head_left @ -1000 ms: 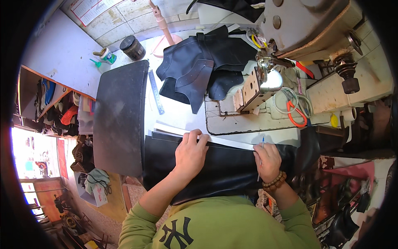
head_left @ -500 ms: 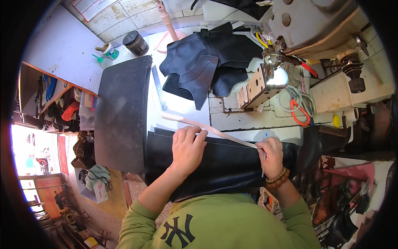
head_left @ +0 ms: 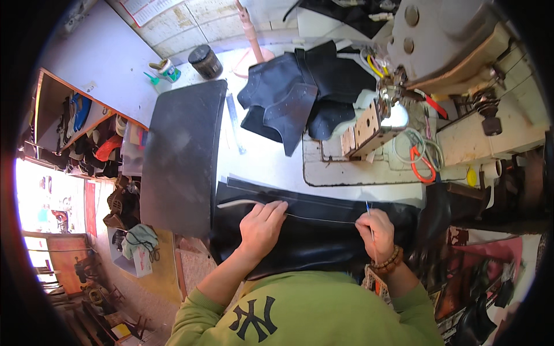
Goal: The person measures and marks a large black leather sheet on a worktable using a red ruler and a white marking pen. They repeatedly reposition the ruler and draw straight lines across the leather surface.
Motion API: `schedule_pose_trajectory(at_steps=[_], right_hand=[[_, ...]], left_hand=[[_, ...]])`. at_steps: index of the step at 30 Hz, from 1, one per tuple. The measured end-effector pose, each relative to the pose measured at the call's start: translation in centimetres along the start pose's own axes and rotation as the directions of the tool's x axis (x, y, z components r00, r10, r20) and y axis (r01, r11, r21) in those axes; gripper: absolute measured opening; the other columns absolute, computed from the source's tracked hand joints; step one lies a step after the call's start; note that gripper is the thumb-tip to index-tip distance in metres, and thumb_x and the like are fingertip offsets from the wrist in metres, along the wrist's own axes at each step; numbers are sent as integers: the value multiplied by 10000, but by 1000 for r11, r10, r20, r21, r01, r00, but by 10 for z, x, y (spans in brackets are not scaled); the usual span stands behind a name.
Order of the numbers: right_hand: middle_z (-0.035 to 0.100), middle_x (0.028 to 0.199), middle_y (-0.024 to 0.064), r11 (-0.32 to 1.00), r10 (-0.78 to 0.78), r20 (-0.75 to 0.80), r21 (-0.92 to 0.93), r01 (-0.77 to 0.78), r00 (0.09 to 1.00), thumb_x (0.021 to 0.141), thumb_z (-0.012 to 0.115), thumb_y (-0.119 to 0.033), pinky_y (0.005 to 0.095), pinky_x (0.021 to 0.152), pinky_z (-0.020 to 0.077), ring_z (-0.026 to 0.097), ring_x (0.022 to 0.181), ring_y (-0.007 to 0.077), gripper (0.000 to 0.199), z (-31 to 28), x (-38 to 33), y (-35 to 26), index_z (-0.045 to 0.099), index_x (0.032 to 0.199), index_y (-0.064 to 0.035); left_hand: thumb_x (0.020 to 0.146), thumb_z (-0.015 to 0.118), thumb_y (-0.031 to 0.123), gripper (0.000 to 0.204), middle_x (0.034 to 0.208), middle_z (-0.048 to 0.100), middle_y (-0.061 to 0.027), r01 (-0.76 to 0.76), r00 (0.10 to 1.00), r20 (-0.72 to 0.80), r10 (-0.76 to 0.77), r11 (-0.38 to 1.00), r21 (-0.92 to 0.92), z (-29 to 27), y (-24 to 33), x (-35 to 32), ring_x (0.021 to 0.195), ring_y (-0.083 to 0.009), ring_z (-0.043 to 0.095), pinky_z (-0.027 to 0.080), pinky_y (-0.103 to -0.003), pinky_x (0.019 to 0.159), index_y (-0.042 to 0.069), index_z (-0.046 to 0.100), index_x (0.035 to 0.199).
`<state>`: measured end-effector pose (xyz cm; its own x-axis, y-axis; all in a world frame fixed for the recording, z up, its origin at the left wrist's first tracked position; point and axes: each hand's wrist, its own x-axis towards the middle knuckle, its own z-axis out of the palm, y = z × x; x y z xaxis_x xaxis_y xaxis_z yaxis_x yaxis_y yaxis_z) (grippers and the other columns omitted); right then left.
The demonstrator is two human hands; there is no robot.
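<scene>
A large sheet of black leather [head_left: 317, 245] lies along the near edge of the table and hangs toward my body. Over it, a thin pale flexible strip [head_left: 238, 203] runs between my hands, turned nearly edge-on. My left hand [head_left: 262, 228] is closed, its fingers pinching the strip toward its left end. At the strip's right end, my right hand [head_left: 377, 233] is closed on it too, with a slim pen [head_left: 367, 206] held upright between the fingers. A narrow black leather strip [head_left: 245, 185] lies along the sheet's far edge.
A dark board [head_left: 182, 155] stands left of the leather. Beyond are a clear ruler [head_left: 235, 124], cut black leather pieces [head_left: 291, 109] and a dark jar [head_left: 205, 62]. A sewing machine [head_left: 369, 124] and orange-handled scissors [head_left: 423, 167] are on the right.
The pale strip has come nearer my body and turned from lying flat across the leather's far edge to edge-on over the sheet. The pen has tilted slightly in my right hand.
</scene>
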<state>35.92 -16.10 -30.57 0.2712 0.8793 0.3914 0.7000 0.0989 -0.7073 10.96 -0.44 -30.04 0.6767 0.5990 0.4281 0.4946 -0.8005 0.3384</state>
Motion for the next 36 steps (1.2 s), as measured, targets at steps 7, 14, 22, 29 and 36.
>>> schedule_pose_trajectory(at_steps=[7,14,22,29,36], right_hand=[[592,791,104,951,274,-121,185,-249,954,846,668,30,289,671,471,578,699,203,79,-2,-4,12,610,897,11],[585,785,92,887,417,-108,263,-379,902,869,652,5,280,681,463,564,708,172,46,3,-10,25,608,883,8],[569,746,14,839,438,-45,378,-391,898,935,614,-37,224,611,460,544,641,77,51,2,-2,16,598,958,5],[595,865,35,870,369,-157,406,-281,916,933,613,-52,246,696,469,539,738,102,141,3,10,18,589,1060,2],[580,904,68,957,250,-148,187,-221,957,864,632,-22,276,693,456,530,731,151,142,12,9,21,605,1003,-3]], left_hand=[[749,775,121,190,835,644,-24,19,995,101,-19,1000,-4,-18,-15,14,758,-233,626,517,-340,662,102,698,921],[775,753,146,128,812,629,-21,156,981,110,-161,987,49,-33,-36,13,786,-234,637,520,-354,677,121,682,878],[810,706,151,61,819,603,-31,104,944,305,-127,990,90,-61,-68,42,847,-260,616,525,-382,708,137,656,841],[822,731,107,52,754,634,-62,406,901,288,-323,861,-305,-103,-114,75,708,-202,618,488,-311,650,68,700,839],[851,735,56,78,783,659,4,524,812,216,-542,515,-678,-76,-162,133,726,-74,578,465,-246,669,-5,700,885]])
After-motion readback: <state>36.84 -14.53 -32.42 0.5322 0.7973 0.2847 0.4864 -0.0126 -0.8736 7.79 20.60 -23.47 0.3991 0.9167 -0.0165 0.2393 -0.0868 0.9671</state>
